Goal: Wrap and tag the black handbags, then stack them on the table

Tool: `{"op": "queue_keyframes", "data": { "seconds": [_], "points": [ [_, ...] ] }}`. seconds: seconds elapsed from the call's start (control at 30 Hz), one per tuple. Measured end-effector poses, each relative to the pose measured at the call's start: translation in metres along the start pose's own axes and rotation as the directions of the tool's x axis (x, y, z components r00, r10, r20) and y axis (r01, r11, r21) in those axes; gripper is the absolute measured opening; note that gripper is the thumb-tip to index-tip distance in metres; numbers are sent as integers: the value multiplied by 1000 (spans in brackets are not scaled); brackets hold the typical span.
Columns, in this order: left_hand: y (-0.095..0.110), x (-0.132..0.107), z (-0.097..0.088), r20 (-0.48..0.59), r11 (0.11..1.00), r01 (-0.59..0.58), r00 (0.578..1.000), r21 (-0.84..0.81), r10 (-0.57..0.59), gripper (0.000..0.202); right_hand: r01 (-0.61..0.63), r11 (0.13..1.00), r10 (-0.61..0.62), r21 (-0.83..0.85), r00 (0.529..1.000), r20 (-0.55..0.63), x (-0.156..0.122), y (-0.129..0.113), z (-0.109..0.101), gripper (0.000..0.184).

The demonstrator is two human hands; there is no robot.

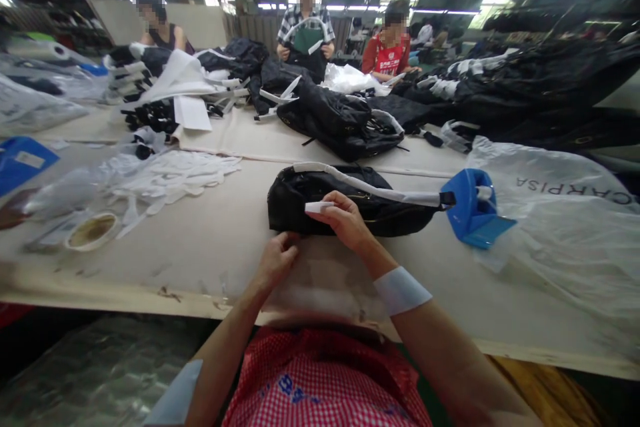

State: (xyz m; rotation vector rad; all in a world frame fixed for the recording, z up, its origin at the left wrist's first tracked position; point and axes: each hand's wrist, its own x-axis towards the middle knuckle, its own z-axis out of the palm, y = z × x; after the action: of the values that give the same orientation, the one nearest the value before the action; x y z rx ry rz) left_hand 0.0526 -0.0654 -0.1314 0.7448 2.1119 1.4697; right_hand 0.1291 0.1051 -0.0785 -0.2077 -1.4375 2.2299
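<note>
A black handbag (295,203) lies on the table in front of me, its handle (370,187) wrapped in white paper or foam. Over the bag's front, my right hand (345,219) pinches a small white strip (319,207) between thumb and fingers. My left hand (281,257) is at the bag's near left edge with its fingers curled against it; the fingertips are partly hidden there.
A blue tape dispenser (470,207) stands right of the bag, beside a clear plastic sheet (565,233). White strips (175,177) and a tape roll (91,232) lie to the left. Black bags (345,120) pile up across the table, where several people work.
</note>
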Motion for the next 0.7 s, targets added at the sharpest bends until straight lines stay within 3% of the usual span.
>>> {"op": "queue_keyframes", "data": {
  "seconds": [0.13,0.27,0.37,0.43,0.53,0.57,0.63,0.7],
  "points": [
    [1,12,26,-136,975,-29,991,-218,-1,35,3,1000,-3,-12,998,57,10,-5,-3,23],
    [12,29,43,-218,865,126,941,-486,-260,30,-25,995,33,-98,996,83,20,-7,-12,21],
    [20,40,44,-166,803,222,915,-553,-368,27,60,936,1,-346,985,173,13,-11,-16,11],
    [23,45,40,-104,806,253,927,-535,-360,25,260,760,-71,-596,944,322,-1,-12,-17,4],
    [26,45,31,50,837,343,933,-425,-357,17,532,242,-136,-812,847,514,-33,-7,-25,11],
    [26,43,28,105,844,378,924,-380,-367,19,536,58,-158,-842,838,523,-42,-2,-32,13],
    [29,39,23,214,836,448,892,-317,-397,24,434,-241,-228,-868,844,485,-55,7,-52,14],
    [35,34,21,307,813,503,855,-294,-417,28,334,-412,-281,-848,838,467,-57,11,-76,13]
  ]
}}
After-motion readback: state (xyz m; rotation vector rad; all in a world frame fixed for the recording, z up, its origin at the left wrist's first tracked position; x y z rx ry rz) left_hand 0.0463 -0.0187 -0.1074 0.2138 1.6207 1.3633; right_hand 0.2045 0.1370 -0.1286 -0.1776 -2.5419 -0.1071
